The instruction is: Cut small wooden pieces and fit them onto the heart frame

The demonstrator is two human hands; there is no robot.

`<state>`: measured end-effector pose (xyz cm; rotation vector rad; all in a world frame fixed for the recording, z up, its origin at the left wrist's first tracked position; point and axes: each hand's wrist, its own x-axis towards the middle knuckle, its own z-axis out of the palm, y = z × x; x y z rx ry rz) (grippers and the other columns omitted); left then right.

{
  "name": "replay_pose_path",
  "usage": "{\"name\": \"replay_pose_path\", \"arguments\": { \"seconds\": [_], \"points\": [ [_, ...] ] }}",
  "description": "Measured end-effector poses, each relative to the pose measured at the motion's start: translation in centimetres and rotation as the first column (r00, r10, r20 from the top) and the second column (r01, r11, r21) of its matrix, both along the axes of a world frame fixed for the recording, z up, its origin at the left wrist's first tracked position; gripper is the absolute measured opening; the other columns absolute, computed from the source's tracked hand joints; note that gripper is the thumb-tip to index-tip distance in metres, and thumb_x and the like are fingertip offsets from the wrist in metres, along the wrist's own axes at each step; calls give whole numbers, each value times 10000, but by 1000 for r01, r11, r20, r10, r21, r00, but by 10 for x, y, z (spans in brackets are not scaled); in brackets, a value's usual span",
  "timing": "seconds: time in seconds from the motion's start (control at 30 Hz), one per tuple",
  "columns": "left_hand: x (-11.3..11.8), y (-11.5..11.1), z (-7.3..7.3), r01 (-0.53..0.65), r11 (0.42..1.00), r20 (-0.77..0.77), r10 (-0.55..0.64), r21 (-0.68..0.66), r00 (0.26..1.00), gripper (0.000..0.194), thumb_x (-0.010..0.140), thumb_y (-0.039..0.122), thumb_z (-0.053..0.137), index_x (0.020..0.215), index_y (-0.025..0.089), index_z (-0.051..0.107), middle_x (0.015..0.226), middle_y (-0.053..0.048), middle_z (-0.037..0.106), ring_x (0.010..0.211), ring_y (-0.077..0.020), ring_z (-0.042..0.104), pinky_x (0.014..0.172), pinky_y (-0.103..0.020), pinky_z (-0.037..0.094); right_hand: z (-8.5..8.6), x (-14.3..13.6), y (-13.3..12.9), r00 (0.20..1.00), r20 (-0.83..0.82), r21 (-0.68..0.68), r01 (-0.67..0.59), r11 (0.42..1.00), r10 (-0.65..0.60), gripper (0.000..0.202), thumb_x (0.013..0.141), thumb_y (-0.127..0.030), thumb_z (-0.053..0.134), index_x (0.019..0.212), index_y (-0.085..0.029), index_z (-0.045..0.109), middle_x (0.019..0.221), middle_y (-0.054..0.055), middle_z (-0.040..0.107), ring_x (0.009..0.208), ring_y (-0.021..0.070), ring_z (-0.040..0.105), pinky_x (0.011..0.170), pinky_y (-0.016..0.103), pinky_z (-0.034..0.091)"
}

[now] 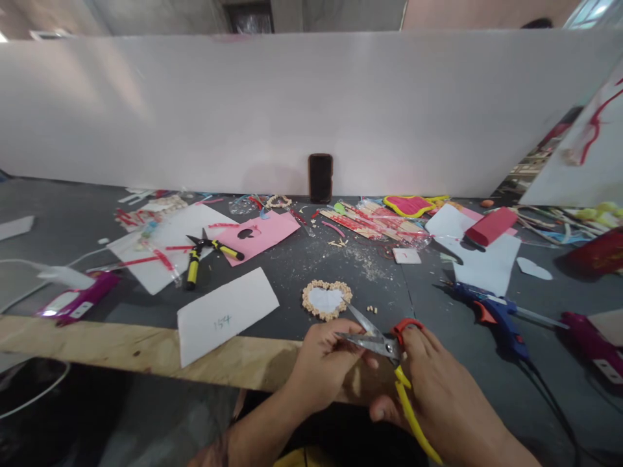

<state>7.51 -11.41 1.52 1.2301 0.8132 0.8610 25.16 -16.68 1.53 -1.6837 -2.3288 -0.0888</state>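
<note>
My right hand [433, 376] grips scissors [387, 347] with one red and one yellow handle. Their blades are spread apart and point left, towards my left hand [321, 353]. My left hand is closed at the table's front edge, thumb and fingers pinched by the lower blade; whatever is between them is hidden or too small to name. Just beyond that hand lies a heart-shaped piece [327, 300], white in the middle and bordered with small tan bits. The upper blade's tip overlaps its right edge in view. A few loose tan bits [372, 309] lie to its right.
Black-and-yellow pliers [193, 269], a pink sheet [263, 237] and a white card marked 154 [253, 295] lie left. A blue glue gun [503, 327] with its cord is at right. A phone [320, 178] leans against the white board [195, 110]. Red-and-tan sticks [355, 222] lie behind.
</note>
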Motion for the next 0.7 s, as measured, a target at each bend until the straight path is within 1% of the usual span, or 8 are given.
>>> {"name": "replay_pose_path", "arguments": {
  "seconds": [0.1,0.2,0.3,0.4,0.47,0.57,0.63,0.7],
  "points": [
    [-3,3,-3,84,978,90,-68,-189,994,117,694,217,613,619,127,619,520,-20,634,402,-64,421,419,-180,286,3,0,0,999,9,5,-42,999,42,452,678,-493,658,920,-169,456,826,92,567,753,247,576,668,395,480],
    [-6,6,-4,229,894,244,-141,-385,959,228,653,292,696,607,142,531,492,-20,631,302,-10,222,346,-183,105,6,-1,1,999,12,-2,-49,999,49,407,677,-432,661,908,-164,460,818,94,568,743,246,573,660,394,479],
    [-8,9,-2,308,849,284,-197,-429,938,290,651,315,737,618,145,504,495,-25,635,294,2,198,336,-185,72,6,-2,2,1000,-1,-18,-24,1000,24,323,691,-384,644,847,-185,443,768,74,565,709,234,574,620,362,465],
    [-9,10,0,323,835,269,-219,-446,938,290,656,327,735,636,138,518,499,-18,631,294,6,192,334,-185,72,1,-1,1,999,-8,-89,32,996,-33,178,712,-215,557,839,-198,433,735,51,579,674,202,578,590,309,435],
    [-7,10,-1,301,845,240,-213,-441,947,264,660,320,718,646,133,533,508,-19,633,298,2,199,337,-185,83,-2,1,0,998,9,-136,68,988,-67,174,692,-124,478,841,-200,432,697,34,586,631,183,574,560,284,403],
    [-3,9,-4,212,901,145,-168,-379,975,202,695,308,667,684,130,573,530,-18,637,321,-17,218,348,-184,134,-7,4,1,994,33,-166,108,980,-104,173,701,-100,420,845,-194,440,650,28,596,578,176,573,532,273,372],
    [1,9,-6,129,957,55,-119,-260,991,187,744,317,622,704,136,598,551,-17,633,367,-47,311,389,-187,238,-8,4,2,992,31,-185,128,974,-124,150,734,-113,412,859,-185,453,655,40,616,579,183,589,534,274,377],
    [4,7,-7,43,997,-34,-45,-65,998,250,805,340,559,652,149,606,590,-27,625,494,-95,461,516,-210,369,-7,4,4,989,13,-236,145,961,-146,154,751,-122,413,886,-173,468,670,54,638,584,189,606,535,274,386]
  ]
}}
